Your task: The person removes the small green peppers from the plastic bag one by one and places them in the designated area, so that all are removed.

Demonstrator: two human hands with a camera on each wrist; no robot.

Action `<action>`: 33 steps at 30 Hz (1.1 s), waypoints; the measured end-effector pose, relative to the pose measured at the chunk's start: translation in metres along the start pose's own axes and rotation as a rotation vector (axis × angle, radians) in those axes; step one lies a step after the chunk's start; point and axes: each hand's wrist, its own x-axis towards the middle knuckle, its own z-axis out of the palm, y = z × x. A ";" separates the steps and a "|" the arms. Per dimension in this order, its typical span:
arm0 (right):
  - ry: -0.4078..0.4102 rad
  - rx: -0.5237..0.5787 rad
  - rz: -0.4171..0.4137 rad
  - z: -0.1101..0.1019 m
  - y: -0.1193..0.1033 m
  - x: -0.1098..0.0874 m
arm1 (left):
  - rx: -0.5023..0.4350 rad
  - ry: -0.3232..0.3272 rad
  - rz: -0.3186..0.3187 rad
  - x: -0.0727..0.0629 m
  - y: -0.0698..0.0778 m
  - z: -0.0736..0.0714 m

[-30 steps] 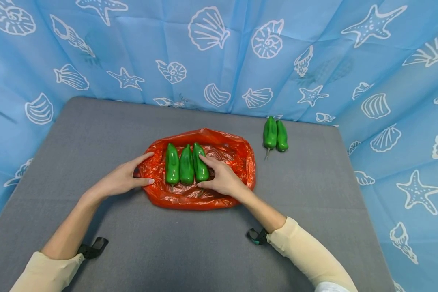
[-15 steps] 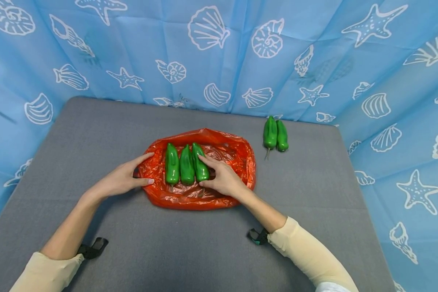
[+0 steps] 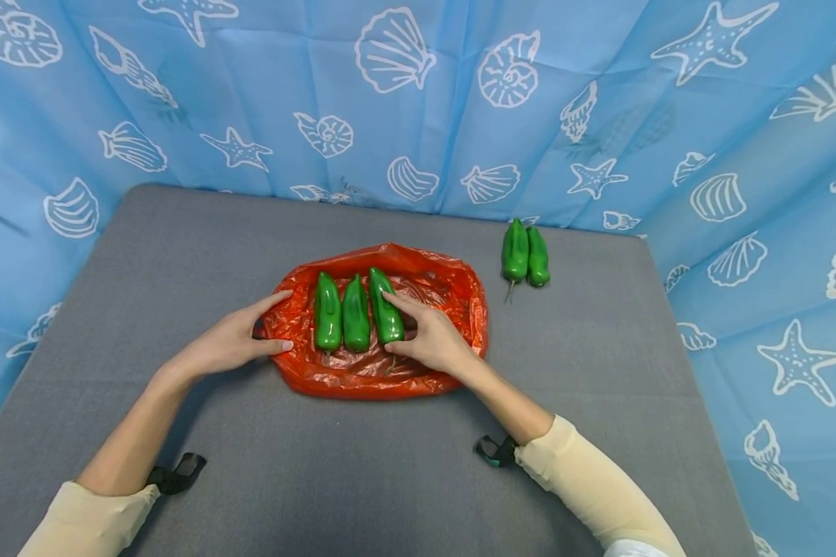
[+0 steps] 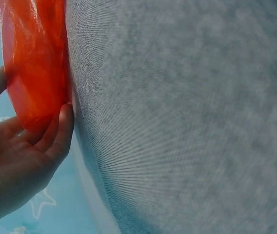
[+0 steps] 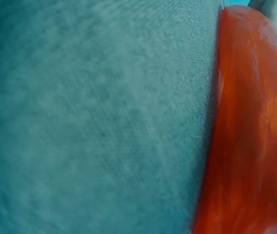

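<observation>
A red plastic bag (image 3: 418,391) lies spread wide on the grey table, its rim turned up all round. Inside it, three green peppers stand side by side: a left one (image 3: 328,313), a middle one (image 3: 356,316) and a right one (image 3: 386,309). My right hand (image 3: 433,338) reaches over the bag and grips the right pepper between thumb and fingers. At the bag's left end, my left hand (image 3: 233,338) holds the rim; in the left wrist view its fingers (image 4: 60,139) curl round the red plastic (image 4: 38,63). The right wrist view shows mainly the bag's side (image 5: 250,131).
Two more green peppers (image 3: 515,251) lie together near the table's back right edge. A blue curtain (image 3: 418,100) with white shells and starfish hangs behind the grey table (image 3: 362,472) and along its sides. Dark straps (image 3: 179,473) hang at both wrists.
My right hand has shifted slightly right with the right pepper, so its lower end stands farther from the middle pepper. The left hand has stayed at the bag's rim.
</observation>
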 end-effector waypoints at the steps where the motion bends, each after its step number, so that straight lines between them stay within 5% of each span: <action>1: -0.003 0.025 0.004 -0.001 0.000 0.000 | 0.002 0.000 -0.001 0.000 0.000 0.000; 19: 0.037 0.203 0.096 -0.013 -0.002 -0.009 | 0.006 0.003 0.007 0.001 -0.001 0.001; 33: 0.096 0.213 0.046 -0.024 0.000 -0.017 | 0.012 -0.002 0.000 0.002 -0.002 0.000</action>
